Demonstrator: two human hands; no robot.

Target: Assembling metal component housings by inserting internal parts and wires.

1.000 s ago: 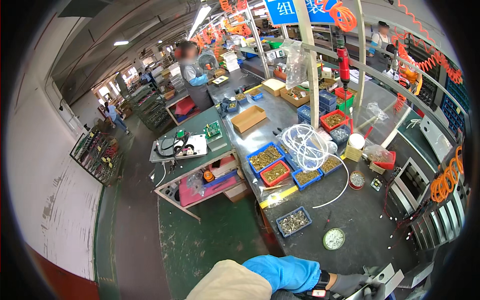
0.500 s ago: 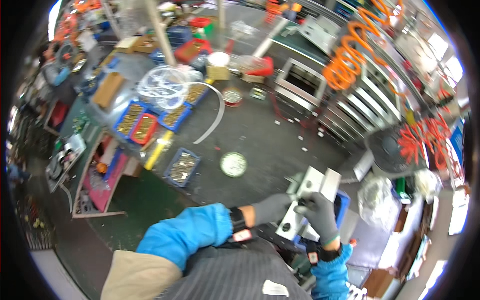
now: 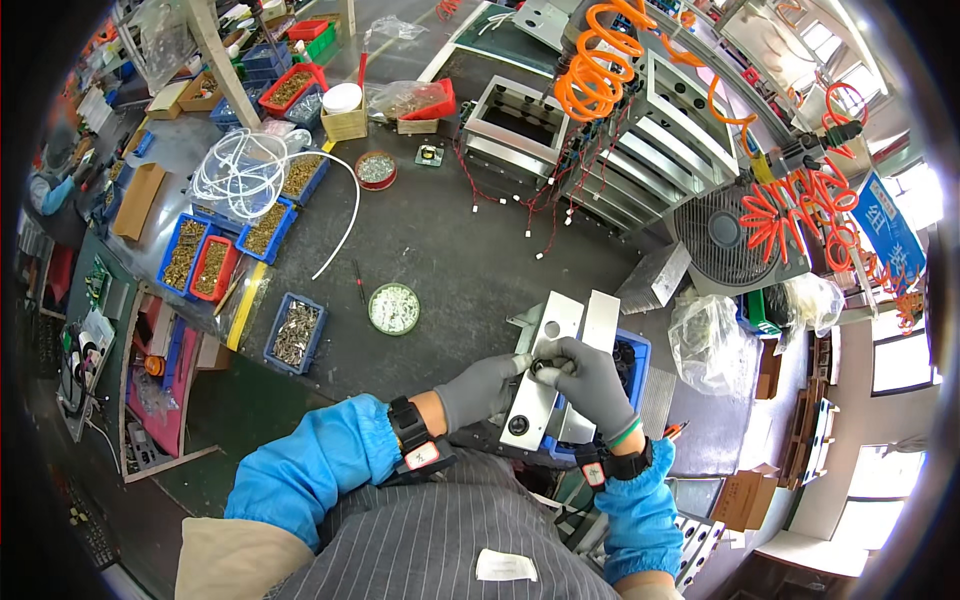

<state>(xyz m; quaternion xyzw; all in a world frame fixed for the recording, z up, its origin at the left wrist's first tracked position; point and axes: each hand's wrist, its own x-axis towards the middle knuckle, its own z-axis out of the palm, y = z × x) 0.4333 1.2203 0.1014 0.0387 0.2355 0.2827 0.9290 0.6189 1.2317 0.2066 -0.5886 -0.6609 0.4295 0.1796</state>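
Observation:
A pale metal panel [image 3: 531, 397] with round holes lies tilted in front of me, a black plastic ring [image 3: 518, 425] seated in its lower hole. My left hand [image 3: 480, 391], grey-gloved, is closed on the panel's left edge. Over its middle, my gloved right hand [image 3: 590, 383] pinches a small black round part [image 3: 541, 366] against the surface; the fingers partly cover it. Beside this panel is another pale metal strip [image 3: 600, 320]. A blue bin [image 3: 644, 362] holding black parts sits partly beneath them and my right hand.
Left of the panel are a round dish of small pale pieces [image 3: 394, 309] and a blue bin of metal parts [image 3: 295, 333]. Stacked metal housings [image 3: 640, 150] with red wires stand at the back. A fan [image 3: 728, 235] and a clear plastic bag [image 3: 705, 340] are at right.
The whole view has swung, so the bench things sit farther left and the picture is sharper. Both hands stay at the panel, with the left fingers now nearer the small black part.

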